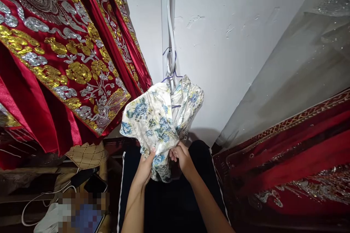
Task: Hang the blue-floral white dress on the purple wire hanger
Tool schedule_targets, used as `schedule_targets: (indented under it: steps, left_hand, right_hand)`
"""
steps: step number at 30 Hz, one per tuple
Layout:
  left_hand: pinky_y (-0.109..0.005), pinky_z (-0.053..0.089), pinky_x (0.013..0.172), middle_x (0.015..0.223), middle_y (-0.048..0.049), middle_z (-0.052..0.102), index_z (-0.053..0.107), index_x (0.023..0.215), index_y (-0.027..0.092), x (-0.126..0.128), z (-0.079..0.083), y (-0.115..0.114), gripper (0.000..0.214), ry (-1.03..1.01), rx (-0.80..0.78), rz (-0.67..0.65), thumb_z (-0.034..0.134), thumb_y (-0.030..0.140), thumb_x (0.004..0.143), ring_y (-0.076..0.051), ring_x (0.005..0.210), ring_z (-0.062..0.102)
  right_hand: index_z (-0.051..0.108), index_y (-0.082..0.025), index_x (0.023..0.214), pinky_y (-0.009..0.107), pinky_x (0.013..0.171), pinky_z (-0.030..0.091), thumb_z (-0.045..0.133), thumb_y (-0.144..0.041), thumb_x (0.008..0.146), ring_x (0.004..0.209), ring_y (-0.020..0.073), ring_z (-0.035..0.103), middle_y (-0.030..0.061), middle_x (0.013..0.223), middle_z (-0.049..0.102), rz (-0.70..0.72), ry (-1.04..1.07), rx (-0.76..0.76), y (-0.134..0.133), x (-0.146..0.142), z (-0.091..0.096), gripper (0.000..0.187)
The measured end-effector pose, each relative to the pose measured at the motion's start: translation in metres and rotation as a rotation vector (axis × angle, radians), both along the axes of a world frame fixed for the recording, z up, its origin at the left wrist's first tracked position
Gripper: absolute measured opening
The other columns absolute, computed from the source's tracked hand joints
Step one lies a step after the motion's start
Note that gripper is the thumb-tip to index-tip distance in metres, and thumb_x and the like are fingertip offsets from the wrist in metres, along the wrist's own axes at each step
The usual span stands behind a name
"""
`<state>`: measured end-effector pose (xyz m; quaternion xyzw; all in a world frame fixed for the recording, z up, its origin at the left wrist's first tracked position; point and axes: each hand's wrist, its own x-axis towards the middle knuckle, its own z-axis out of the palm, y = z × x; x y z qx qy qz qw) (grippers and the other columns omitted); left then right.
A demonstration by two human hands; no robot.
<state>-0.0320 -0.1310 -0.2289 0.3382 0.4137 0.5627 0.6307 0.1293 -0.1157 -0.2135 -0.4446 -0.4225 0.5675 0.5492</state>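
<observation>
A white blouse with blue and green floral print (155,116) hangs from a purple wire hanger (171,73) in front of me. My left hand (148,164) grips the lower left part of the blouse, thumb on top of the cloth. At the waist, on the right side, my right hand (180,156) has its fingers curled in and pinches the edge of the cloth. The hanger's hook is by a looped white strap or cord (170,58) against the wall. The garment's lower end bunches between my hands.
Red garments with gold and silver embroidery (79,72) hang at the left. At the right are a sheer sparkly fabric (287,65) and red beaded cloth (300,142). A dark phone (95,185) and white cable (26,209) lie at lower left.
</observation>
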Motion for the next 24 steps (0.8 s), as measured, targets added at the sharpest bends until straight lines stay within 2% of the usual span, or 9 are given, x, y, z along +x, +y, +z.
schedule_targets:
  steps: [4, 6, 9, 10, 12, 15, 17, 21, 24]
  left_hand:
    - [-0.043, 0.043, 0.114, 0.146, -0.0115, 0.056, 0.049, 0.142, 0.027, 0.001, 0.000, 0.001, 0.063, 0.049, -0.040, 0.061, 0.070, 0.047, 0.087, -0.031, 0.138, 0.051]
    - [-0.043, 0.046, 0.110, 0.141, -0.0107, 0.058, 0.050, 0.137, 0.027, 0.002, 0.000, 0.001, 0.056, 0.124, -0.001, 0.273, 0.068, 0.046, 0.088, -0.030, 0.133, 0.055]
    - [-0.040, 0.042, 0.110, 0.133, -0.0086, 0.056, 0.050, 0.125, 0.026, 0.011, 0.000, -0.003, 0.047, 0.343, 0.182, 0.723, 0.071, 0.039, 0.085, -0.027, 0.128, 0.054]
    - [-0.040, 0.041, 0.111, 0.130, -0.0082, 0.055, 0.051, 0.121, 0.026, 0.017, 0.000, -0.005, 0.043, 0.429, 0.252, 0.786, 0.071, 0.036, 0.085, -0.026, 0.127, 0.053]
    - [-0.039, 0.039, 0.110, 0.125, -0.0081, 0.055, 0.055, 0.113, 0.025, 0.030, 0.003, -0.011, 0.030, 0.588, 0.372, 0.674, 0.069, 0.031, 0.086, -0.026, 0.124, 0.053]
    - [-0.036, 0.044, 0.101, 0.112, -0.0076, 0.060, 0.060, 0.108, 0.024, 0.047, 0.010, -0.014, 0.016, 0.693, 0.456, 0.208, 0.059, 0.026, 0.092, -0.024, 0.112, 0.058]
    - [-0.034, 0.047, 0.090, 0.099, -0.0059, 0.062, 0.060, 0.104, 0.023, 0.052, 0.014, -0.011, 0.011, 0.693, 0.445, 0.027, 0.054, 0.027, 0.095, -0.022, 0.098, 0.061]
    - [-0.030, 0.043, 0.076, 0.084, -0.0033, 0.057, 0.055, 0.085, 0.021, 0.054, 0.018, -0.002, 0.013, 0.744, 0.495, -0.013, 0.051, 0.027, 0.095, -0.020, 0.082, 0.056]
    - [-0.029, 0.041, 0.073, 0.082, -0.0027, 0.054, 0.051, 0.080, 0.021, 0.056, 0.018, 0.001, 0.015, 0.797, 0.572, -0.073, 0.049, 0.023, 0.095, -0.018, 0.079, 0.053]
  right_hand:
    - [0.050, -0.022, 0.069, 0.028, 0.051, 0.029, 0.056, -0.040, 0.087, 0.050, 0.0134, 0.040, -0.0026, 0.053, 0.046, -0.009, -0.026, 0.038, -0.006, 0.005, 0.009, 0.027]
    - [0.050, -0.021, 0.065, 0.028, 0.053, 0.030, 0.057, -0.040, 0.088, 0.052, 0.0136, 0.040, -0.0019, 0.054, 0.047, -0.023, -0.077, 0.051, -0.009, 0.010, 0.012, 0.030]
    - [0.051, -0.021, 0.064, 0.029, 0.054, 0.029, 0.058, -0.040, 0.087, 0.052, 0.0139, 0.039, -0.0016, 0.053, 0.048, -0.024, -0.137, 0.012, -0.016, 0.017, 0.012, 0.031]
    - [0.052, -0.021, 0.064, 0.029, 0.053, 0.028, 0.058, -0.041, 0.087, 0.050, 0.0138, 0.038, -0.0021, 0.051, 0.047, -0.017, -0.144, -0.011, -0.017, 0.018, 0.012, 0.031]
    - [0.051, -0.021, 0.064, 0.029, 0.051, 0.026, 0.057, -0.042, 0.086, 0.048, 0.0132, 0.035, -0.0035, 0.049, 0.043, 0.025, -0.144, -0.043, -0.021, 0.017, 0.011, 0.031]
    - [0.044, -0.022, 0.060, 0.028, 0.049, 0.023, 0.054, -0.040, 0.087, 0.046, 0.0116, 0.030, -0.0051, 0.049, 0.035, 0.112, -0.145, -0.039, -0.026, 0.012, 0.013, 0.034]
    - [0.043, -0.022, 0.059, 0.028, 0.048, 0.022, 0.053, -0.039, 0.088, 0.045, 0.0111, 0.029, -0.0052, 0.047, 0.035, 0.158, -0.168, -0.022, -0.028, 0.011, 0.017, 0.035]
    - [0.054, -0.021, 0.062, 0.027, 0.046, 0.025, 0.050, -0.034, 0.086, 0.041, 0.0111, 0.034, -0.0036, 0.042, 0.044, 0.169, -0.212, -0.009, -0.015, 0.021, 0.040, 0.028]
    - [0.055, -0.020, 0.063, 0.024, 0.042, 0.022, 0.056, -0.037, 0.082, 0.039, 0.0087, 0.033, -0.0040, 0.043, 0.047, 0.051, -0.075, 0.023, 0.017, 0.039, 0.083, 0.025]
